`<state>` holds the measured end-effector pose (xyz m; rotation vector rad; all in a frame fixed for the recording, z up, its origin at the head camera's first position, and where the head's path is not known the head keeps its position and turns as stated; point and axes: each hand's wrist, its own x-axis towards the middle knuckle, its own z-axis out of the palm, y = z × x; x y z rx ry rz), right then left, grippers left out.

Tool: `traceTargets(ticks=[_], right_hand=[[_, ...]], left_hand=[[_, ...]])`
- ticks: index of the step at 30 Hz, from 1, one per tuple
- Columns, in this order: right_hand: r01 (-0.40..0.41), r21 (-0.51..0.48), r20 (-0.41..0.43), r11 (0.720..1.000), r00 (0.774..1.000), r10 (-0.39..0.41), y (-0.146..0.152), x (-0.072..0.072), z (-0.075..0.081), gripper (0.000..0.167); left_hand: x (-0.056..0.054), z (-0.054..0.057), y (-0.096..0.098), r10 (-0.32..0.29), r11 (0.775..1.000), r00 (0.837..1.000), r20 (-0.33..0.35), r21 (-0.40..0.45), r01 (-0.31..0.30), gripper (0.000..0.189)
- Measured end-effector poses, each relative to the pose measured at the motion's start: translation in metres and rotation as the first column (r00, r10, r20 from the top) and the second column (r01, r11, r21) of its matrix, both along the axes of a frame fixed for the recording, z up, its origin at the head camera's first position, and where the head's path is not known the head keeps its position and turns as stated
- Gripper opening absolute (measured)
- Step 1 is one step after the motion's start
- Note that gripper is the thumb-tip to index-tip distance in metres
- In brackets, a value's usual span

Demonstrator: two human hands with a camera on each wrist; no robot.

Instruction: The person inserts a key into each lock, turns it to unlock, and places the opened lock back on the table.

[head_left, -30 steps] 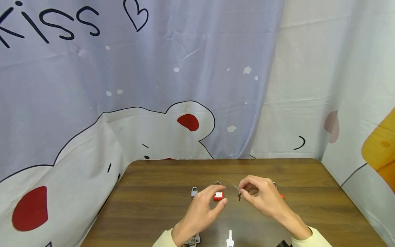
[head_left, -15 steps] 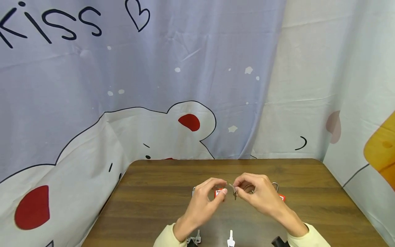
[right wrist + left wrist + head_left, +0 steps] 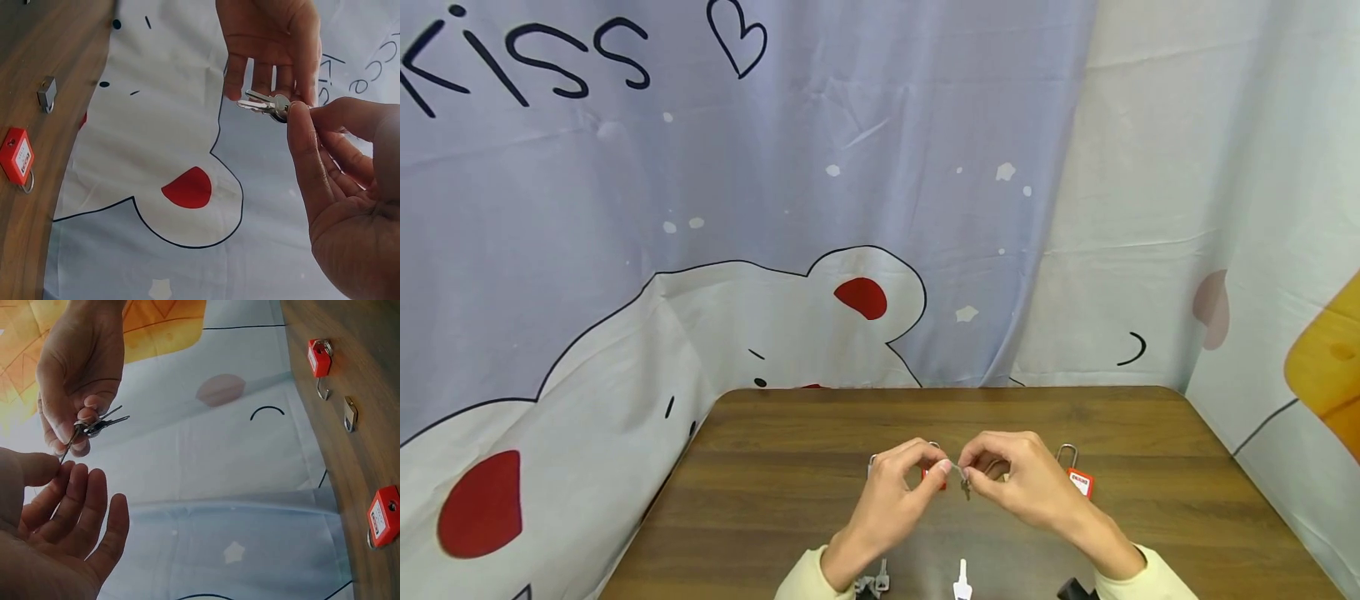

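Above the table, a small bunch of silver keys hangs between my two hands. My right hand pinches the bunch near its ring with thumb and forefinger. One thin key sticks out toward my left hand, whose thumb and forefinger pinch its end; the other left fingers stay loosely bent. In the right wrist view the loose keys point away from the right fingertips. Behind the left hand, a red padlock and a small grey padlock lie on the table, partly hidden in the head view.
Beyond my right hand lies another red padlock, its shackle upward. A small brass padlock shows in the left wrist view. Nearer me are more keys and a white key-shaped piece on the wooden table. A printed curtain hangs behind.
My right hand has moved left with the keys, bringing them to my left hand. The left thumb and forefinger, apart before, have closed on the key's end.
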<state>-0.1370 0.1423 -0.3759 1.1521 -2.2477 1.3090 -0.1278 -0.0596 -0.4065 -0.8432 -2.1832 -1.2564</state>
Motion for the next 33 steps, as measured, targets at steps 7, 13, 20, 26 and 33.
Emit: traceTargets(ticks=[7, 13, 20, 26, 33], right_hand=[[-0.009, 0.020, 0.060, 1.000, 0.998, 0.008, -0.001, 0.003, 0.000, 0.022], [-0.004, 0.015, 0.042, 1.000, 0.999, 0.004, -0.002, 0.005, 0.002, 0.017], [0.072, 0.024, -0.095, 0.997, 0.993, -0.069, 0.000, 0.008, 0.005, 0.023], [0.132, 0.022, -0.219, 0.991, 0.968, -0.124, 0.001, 0.011, 0.005, 0.022], [0.131, -0.012, -0.394, 0.991, 0.910, -0.125, -0.003, 0.015, 0.003, 0.021]], left_hand=[[0.002, -0.001, -0.001, -0.056, 0.998, 0.998, 0.007, 0.021, 0.055, 0.011], [0.003, 0.001, -0.003, -0.095, 0.995, 0.994, 0.044, 0.041, 0.093, 0.013], [0.001, 0.001, -0.004, -0.103, 0.992, 0.995, 0.001, 0.072, 0.102, 0.014], [0.002, 0.002, -0.002, -0.082, 0.988, 0.997, -0.012, 0.133, 0.083, 0.012], [0.005, 0.006, -0.002, -0.055, 0.970, 0.990, 0.128, 0.240, 0.023, 0.010]])
